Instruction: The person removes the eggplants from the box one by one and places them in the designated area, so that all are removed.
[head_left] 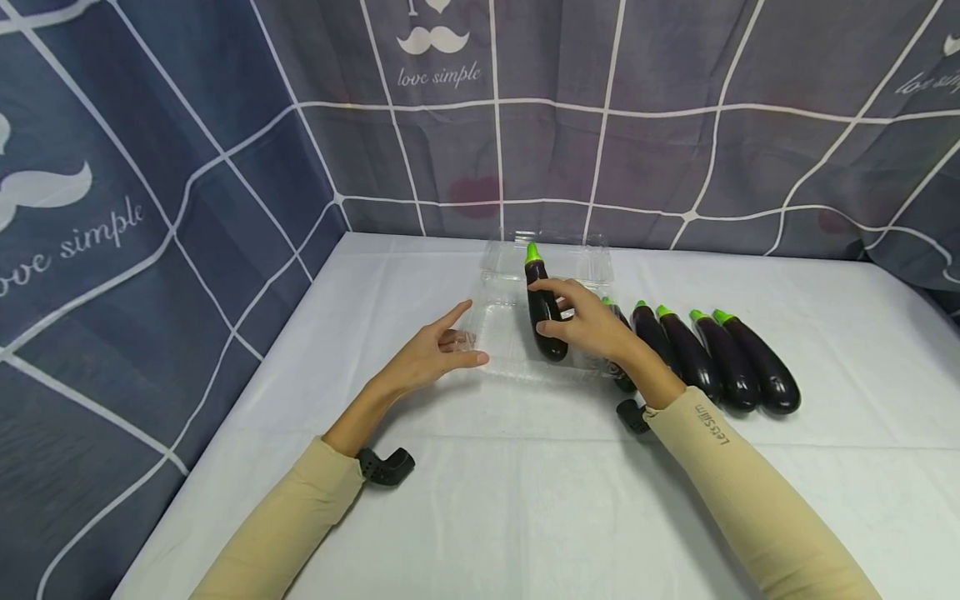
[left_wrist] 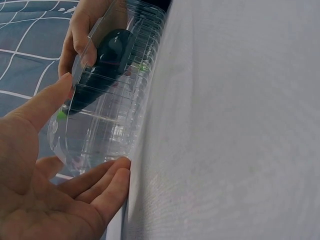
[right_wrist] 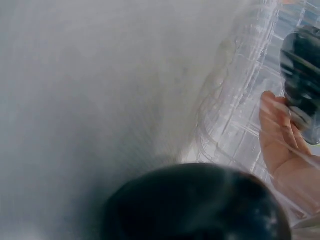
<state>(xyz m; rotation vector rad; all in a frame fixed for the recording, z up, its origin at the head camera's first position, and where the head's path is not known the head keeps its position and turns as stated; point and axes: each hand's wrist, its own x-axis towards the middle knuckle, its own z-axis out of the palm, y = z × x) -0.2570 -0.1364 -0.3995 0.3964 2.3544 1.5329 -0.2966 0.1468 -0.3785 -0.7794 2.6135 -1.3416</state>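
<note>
A clear plastic clamshell box (head_left: 491,321) lies with its lid raised toward the back curtain. My right hand (head_left: 592,321) grips a dark purple eggplant (head_left: 542,308) over the box, thumb on one side and fingers on the other. The eggplant's green stem end points to the back; in the left wrist view this eggplant (left_wrist: 110,60) shows through the box's clear wall. At the box's left side is my left hand (head_left: 431,350), thumb and fingers spread, fingertips right at its edge. In the right wrist view the held eggplant (right_wrist: 302,70) is partly cut off.
Several more eggplants (head_left: 723,362) lie in a row right of the box, stems to the back. The nearest one (head_left: 622,379) is partly hidden by my right wrist. A white cloth covers the table (head_left: 525,500); a grey gridded curtain (head_left: 555,158) hangs behind and left.
</note>
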